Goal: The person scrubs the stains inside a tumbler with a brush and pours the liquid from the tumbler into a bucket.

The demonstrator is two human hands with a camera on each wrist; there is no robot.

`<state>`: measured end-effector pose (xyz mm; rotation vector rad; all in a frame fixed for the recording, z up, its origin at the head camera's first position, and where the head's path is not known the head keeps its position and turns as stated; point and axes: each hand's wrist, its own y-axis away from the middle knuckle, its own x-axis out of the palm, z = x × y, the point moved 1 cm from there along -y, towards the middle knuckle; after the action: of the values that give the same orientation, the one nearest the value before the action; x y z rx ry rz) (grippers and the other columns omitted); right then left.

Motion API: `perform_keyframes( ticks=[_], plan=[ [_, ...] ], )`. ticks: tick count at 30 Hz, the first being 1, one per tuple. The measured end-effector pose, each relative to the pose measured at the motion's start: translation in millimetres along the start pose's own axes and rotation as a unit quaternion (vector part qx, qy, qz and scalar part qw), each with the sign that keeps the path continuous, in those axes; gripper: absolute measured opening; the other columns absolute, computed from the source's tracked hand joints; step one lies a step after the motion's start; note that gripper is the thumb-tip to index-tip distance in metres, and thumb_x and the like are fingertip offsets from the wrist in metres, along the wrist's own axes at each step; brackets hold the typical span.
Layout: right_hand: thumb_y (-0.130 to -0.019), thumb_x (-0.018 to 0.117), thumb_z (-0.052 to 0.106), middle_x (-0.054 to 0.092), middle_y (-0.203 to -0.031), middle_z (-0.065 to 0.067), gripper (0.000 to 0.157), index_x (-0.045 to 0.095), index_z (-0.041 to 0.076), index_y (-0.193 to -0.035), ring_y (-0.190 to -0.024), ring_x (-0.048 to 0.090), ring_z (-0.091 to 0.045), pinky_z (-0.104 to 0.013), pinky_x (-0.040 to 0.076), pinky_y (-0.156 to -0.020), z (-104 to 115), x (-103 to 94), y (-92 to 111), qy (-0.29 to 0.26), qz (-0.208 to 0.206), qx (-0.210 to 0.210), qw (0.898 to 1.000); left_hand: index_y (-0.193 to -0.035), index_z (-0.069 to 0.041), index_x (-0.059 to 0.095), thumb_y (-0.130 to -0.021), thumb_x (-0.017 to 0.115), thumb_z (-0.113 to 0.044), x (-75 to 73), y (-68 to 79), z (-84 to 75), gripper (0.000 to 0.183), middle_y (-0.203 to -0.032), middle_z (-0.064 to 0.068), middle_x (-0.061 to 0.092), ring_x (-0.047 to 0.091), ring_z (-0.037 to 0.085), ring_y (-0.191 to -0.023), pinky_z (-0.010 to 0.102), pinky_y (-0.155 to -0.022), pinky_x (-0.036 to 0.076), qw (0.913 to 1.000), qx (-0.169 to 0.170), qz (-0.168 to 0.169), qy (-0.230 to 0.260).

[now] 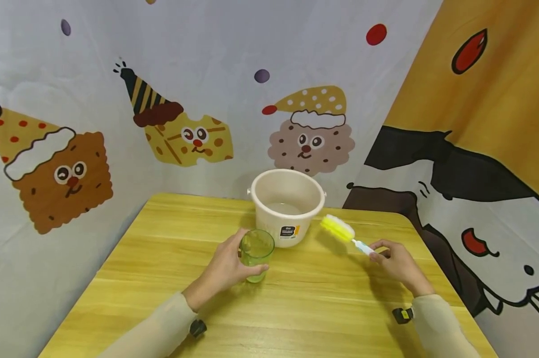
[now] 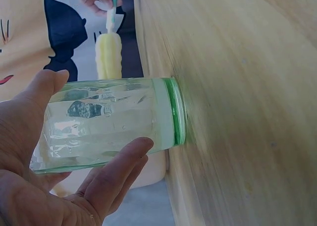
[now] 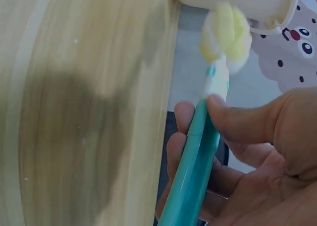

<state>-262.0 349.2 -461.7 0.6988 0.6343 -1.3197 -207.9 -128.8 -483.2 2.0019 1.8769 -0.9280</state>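
A clear green drinking glass [image 1: 258,248] stands upright in front of the bucket, its base at the tabletop. My left hand [image 1: 228,263] grips it from the left side, with the thumb and fingers around its wall in the left wrist view. My right hand [image 1: 397,263] holds a bottle brush by its teal and white handle [image 3: 190,171], thumb along the top and fingers curled beneath. The brush's yellow and white sponge head [image 1: 338,227] points up and left, raised above the table just right of the bucket.
A cream bucket [image 1: 269,219] with a label on its front stands near the back edge of the wooden table [image 1: 296,308]. Behind the table hangs a white cloth [image 1: 207,44] printed with cartoon snacks, and an orange cartoon print [image 1: 497,89] covers the right side.
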Motion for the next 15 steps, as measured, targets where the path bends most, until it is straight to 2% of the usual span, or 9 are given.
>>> perform_keyframes(
  ticks=[6,15],
  plan=[
    [-0.119,0.066,0.010,0.082,-0.115,-0.029,0.029,0.066,-0.007,-0.143,-0.087,0.065,-0.023,-0.029,0.051,-0.066,-7.8,4.5,-7.4,0.002,-0.017,0.027,0.999,-0.153,-0.019,0.065,-0.079,0.112,-0.040,-0.1,0.1,-1.0,0.090,-0.139,0.009,0.080,0.079,0.028,-0.122,0.044,-0.096,0.072,1.0000,0.002,-0.003,-0.003],
    [-0.119,0.062,0.009,0.076,-0.108,-0.024,0.031,0.063,-0.008,-0.145,-0.084,0.062,-0.022,-0.031,0.053,-0.066,-15.6,11.3,-12.3,-0.013,-0.026,0.063,0.998,-0.153,-0.019,0.064,-0.079,0.111,-0.041,-0.1,-0.5,-1.2,0.090,-0.139,0.009,0.080,0.079,0.027,-0.121,0.039,-0.094,0.072,0.9999,-0.007,0.003,-0.008]
  ],
)
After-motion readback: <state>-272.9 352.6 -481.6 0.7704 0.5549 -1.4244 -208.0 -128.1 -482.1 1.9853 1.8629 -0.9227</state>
